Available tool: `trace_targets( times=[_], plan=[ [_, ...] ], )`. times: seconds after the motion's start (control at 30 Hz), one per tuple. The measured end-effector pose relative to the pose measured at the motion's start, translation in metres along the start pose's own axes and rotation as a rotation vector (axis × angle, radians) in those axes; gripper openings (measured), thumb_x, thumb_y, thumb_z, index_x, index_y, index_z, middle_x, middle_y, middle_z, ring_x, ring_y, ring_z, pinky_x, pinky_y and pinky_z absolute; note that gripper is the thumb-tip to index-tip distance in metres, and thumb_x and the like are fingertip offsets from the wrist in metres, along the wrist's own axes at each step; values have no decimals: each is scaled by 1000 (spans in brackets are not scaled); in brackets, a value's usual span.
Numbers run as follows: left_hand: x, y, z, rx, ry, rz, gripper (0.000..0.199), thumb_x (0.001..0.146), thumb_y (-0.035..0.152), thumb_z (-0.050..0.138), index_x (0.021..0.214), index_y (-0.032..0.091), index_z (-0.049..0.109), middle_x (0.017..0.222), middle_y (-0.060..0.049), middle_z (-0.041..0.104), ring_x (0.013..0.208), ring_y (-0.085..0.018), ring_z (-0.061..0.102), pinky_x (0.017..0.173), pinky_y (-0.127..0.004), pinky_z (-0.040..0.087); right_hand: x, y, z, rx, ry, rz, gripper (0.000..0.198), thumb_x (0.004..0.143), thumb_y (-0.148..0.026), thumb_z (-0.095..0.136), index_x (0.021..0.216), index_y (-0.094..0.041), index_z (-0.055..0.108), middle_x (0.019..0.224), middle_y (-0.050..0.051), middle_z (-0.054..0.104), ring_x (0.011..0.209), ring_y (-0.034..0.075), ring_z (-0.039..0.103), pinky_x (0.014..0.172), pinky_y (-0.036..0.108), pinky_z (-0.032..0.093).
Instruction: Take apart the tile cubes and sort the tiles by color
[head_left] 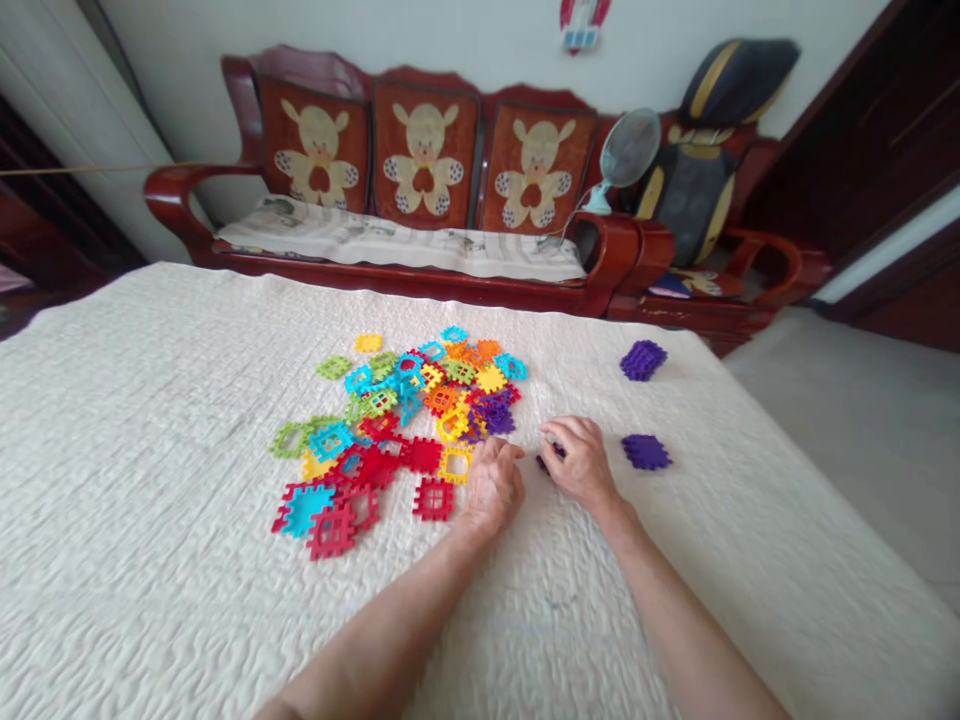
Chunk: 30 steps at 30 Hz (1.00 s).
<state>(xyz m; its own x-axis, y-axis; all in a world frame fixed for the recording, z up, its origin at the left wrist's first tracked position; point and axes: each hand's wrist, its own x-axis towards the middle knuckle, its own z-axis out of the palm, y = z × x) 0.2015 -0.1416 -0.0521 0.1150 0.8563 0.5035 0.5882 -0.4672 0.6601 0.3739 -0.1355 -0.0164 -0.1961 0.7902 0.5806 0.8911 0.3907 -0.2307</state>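
My right hand [581, 462] is closed on a dark purple interlocking tile [551, 456], low over the quilted cover; the fingers hide part of the tile. To its left, my left hand [495, 485] rests with curled fingers beside a yellow window-frame tile [454, 464]. Whatever its fingers hold, if anything, is hidden. Several purple tiles [495, 410] lie just beyond the left hand, at the edge of a mixed heap [405, 385] of red, blue, green, orange and yellow tiles. Right of my right hand lie a flat purple tile [646, 451] and, farther back, a purple stack [643, 360].
A white quilted cover [187, 560] spreads under everything. A red window tile [433, 499] lies near my left forearm. Behind the far edge stands a wooden sofa [420, 280] with bear-patterned cushions [425, 150]. A small fan [628, 150] and a chair [690, 190] are at the back right.
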Motion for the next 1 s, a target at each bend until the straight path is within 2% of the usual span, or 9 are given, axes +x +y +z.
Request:
trace_targets(
  times=[0.1,0.23,0.33,0.47,0.57,0.7,0.83,1.0],
  plan=[
    [5,-7,0,-100,145,-71,30,84,3,39,86,21,63,82,-3,65,84,-16,62,80,-30,50,16,-13,23,2,-128,72,22,86,-28,63,107,-20,67,105,9,71,102,27,62,93,42,43],
    [11,-8,-2,-280,300,-204,23,91,15,41,90,22,63,85,-2,68,84,-15,65,80,-30,52,26,-25,43,-49,-157,178,43,81,-45,71,115,-19,65,109,13,68,103,31,60,90,44,43],
    [14,-6,-3,-342,331,-302,23,93,21,41,97,22,63,92,-4,70,89,-16,67,84,-32,53,27,-33,54,-91,-111,212,53,81,-56,68,117,-17,64,110,16,65,101,33,58,89,46,42],
    [16,-7,-3,-383,334,-369,24,93,22,41,102,22,63,96,-5,71,92,-17,67,86,-33,54,28,-37,62,-116,-70,245,54,79,-61,69,112,-18,66,104,15,64,97,32,57,88,46,41],
    [18,-9,-1,-400,329,-363,26,92,21,41,106,22,62,98,-5,71,94,-17,67,87,-33,54,30,-36,60,-87,-95,282,52,76,-59,73,109,-19,67,104,14,65,98,32,59,89,46,42],
    [18,-12,0,-382,330,-334,26,91,21,42,107,21,63,96,-4,71,93,-16,67,87,-33,54,31,-31,49,-21,-160,313,53,71,-50,77,114,-19,66,108,13,66,101,31,61,92,46,44],
    [18,-12,1,-373,316,-298,27,90,21,44,110,20,63,99,-5,72,95,-17,68,90,-33,55,28,-24,33,47,-226,298,50,74,-40,73,119,-19,64,104,11,67,98,29,63,91,44,47],
    [18,-13,1,-360,303,-279,29,87,20,46,109,21,64,100,-5,74,96,-17,70,89,-34,56,17,-10,12,104,-186,248,54,80,-32,65,131,-19,56,109,12,68,104,29,63,94,44,50]
  ],
)
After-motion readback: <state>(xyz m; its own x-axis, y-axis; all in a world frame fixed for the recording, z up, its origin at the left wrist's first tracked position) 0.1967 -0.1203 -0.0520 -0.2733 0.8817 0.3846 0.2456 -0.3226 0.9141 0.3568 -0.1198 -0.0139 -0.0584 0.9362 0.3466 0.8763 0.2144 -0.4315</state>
